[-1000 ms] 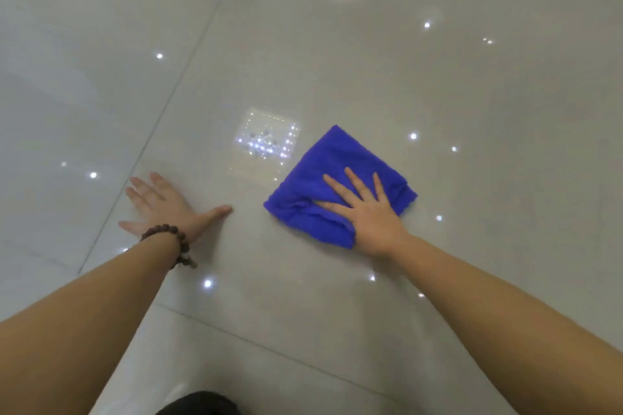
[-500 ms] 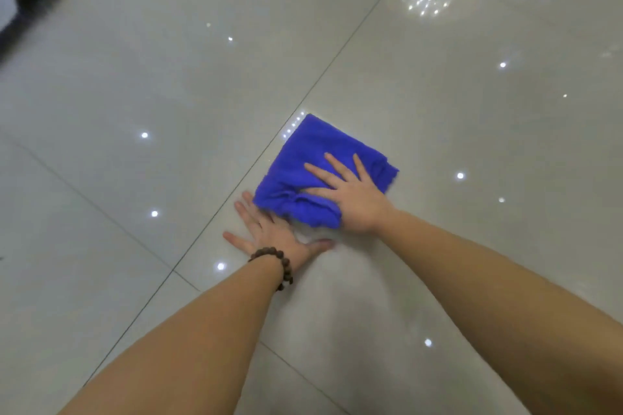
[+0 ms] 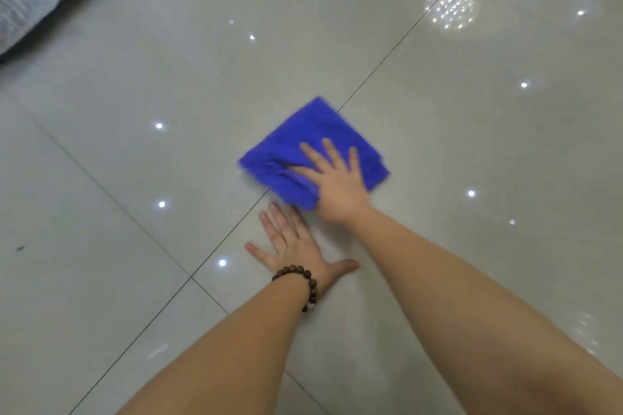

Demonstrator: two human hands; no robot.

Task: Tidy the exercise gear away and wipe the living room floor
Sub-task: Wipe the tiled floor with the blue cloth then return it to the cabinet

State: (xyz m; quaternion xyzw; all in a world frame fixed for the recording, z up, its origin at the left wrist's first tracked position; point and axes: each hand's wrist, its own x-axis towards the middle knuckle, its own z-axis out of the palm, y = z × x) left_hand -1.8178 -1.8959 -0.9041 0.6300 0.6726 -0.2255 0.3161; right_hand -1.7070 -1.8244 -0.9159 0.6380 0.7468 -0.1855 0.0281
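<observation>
A folded blue cloth (image 3: 317, 131) lies flat on the glossy pale tiled floor (image 3: 472, 145), across a dark grout line. My right hand (image 3: 337, 178) presses down on the cloth's near half with straight, spread fingers. My left hand (image 3: 296, 246) rests flat on the bare tile just in front of the cloth, fingers spread, its fingertips close to the cloth's near edge. A dark bead bracelet (image 3: 303, 283) sits on the left wrist. No exercise gear is in view.
A grey-white upholstered piece of furniture (image 3: 20, 0) with a dark base stands at the far left corner. Ceiling lights reflect as bright spots across the tiles. A small dark speck (image 3: 20, 248) lies on the floor at the left.
The right hand has slid the cloth leftward across the floor, over the grout line. The left hand has ended up just in front of the cloth. The view has swung left, revealing the furniture.
</observation>
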